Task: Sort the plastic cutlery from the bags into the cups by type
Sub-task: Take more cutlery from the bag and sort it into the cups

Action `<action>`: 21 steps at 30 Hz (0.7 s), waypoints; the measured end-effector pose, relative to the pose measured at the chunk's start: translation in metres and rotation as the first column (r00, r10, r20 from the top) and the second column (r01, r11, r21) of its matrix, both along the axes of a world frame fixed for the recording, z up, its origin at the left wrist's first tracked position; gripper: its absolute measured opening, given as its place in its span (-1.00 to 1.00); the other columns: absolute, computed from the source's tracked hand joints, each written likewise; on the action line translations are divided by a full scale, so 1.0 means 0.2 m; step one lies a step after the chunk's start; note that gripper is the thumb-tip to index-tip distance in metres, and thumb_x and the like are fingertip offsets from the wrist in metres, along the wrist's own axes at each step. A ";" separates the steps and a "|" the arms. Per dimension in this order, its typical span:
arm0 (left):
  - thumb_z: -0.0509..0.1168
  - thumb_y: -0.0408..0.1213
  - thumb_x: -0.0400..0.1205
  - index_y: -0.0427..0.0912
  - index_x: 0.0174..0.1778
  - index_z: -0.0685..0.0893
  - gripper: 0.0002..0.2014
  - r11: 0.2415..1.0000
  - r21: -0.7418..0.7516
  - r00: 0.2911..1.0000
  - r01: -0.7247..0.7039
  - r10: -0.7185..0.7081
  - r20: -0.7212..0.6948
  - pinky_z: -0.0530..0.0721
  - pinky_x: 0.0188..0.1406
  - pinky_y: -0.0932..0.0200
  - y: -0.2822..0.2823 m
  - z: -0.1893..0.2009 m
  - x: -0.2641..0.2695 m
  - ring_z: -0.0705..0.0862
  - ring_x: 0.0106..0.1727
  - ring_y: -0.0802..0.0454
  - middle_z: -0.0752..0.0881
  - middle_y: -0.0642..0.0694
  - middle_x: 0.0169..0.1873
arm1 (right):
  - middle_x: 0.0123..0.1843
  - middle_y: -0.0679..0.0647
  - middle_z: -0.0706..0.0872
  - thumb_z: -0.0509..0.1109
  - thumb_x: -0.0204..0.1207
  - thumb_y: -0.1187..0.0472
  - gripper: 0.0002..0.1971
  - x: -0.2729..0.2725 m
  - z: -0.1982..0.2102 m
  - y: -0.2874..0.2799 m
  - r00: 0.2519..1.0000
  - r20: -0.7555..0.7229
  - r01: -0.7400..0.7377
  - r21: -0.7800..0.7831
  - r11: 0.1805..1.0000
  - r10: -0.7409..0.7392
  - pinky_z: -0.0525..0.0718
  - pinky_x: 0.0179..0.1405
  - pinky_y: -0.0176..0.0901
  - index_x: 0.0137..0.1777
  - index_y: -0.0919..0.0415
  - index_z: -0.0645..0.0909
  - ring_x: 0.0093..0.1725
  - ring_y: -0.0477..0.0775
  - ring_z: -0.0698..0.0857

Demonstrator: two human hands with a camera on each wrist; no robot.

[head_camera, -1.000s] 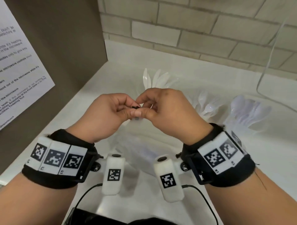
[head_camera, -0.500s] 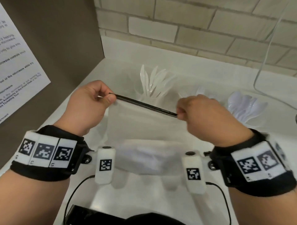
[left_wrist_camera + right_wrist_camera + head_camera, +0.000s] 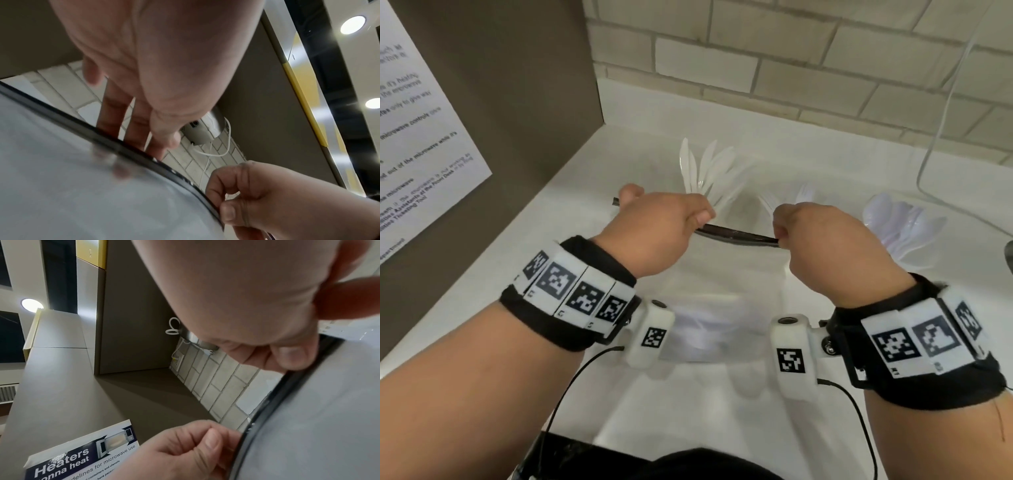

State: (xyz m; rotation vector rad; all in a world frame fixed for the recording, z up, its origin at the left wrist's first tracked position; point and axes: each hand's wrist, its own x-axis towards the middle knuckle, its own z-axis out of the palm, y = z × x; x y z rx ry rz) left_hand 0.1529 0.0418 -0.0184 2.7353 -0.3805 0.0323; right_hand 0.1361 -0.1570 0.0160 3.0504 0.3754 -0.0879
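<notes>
Since a second ago the left hand (image 3: 654, 229) and right hand (image 3: 825, 240) have drawn apart — each pinches the bag (image 3: 722, 291) by its dark zip strip (image 3: 739, 235); white cutlery (image 3: 698, 329) lies inside, more stands in cups (image 3: 709, 171) behind.

Both hands (image 3: 156, 91) on the bag's dark zip strip (image 3: 131, 151), seemingly pinched.

Setting: shared kitchenette or break area in an office-type building.
Counter: white counter (image 3: 571, 212) set in a corner against a white brick-tile wall (image 3: 774, 68).
Notice: printed poster (image 3: 82, 457) on the brown side panel (image 3: 500, 85), headed "Heaters gonna heat", with a microwave picture and guidelines for microwave use.
Supplies: cups of white plastic knives (image 3: 709, 171) and spoons (image 3: 900, 222).
Ceiling: round recessed lights (image 3: 352, 24).
</notes>
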 end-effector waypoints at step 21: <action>0.29 -0.17 0.64 -0.06 -0.05 0.61 -0.94 0.752 -0.632 0.972 -0.189 0.053 -0.228 0.69 -0.05 -0.06 0.03 0.19 -0.10 0.71 -0.19 -0.03 0.75 -0.11 -0.19 | -0.19 0.15 0.80 0.37 0.51 0.19 -0.77 -0.05 -0.01 0.27 0.780 -0.605 0.582 0.795 0.170 0.159 0.71 -0.23 0.01 0.07 0.32 0.67 -0.44 0.11 0.76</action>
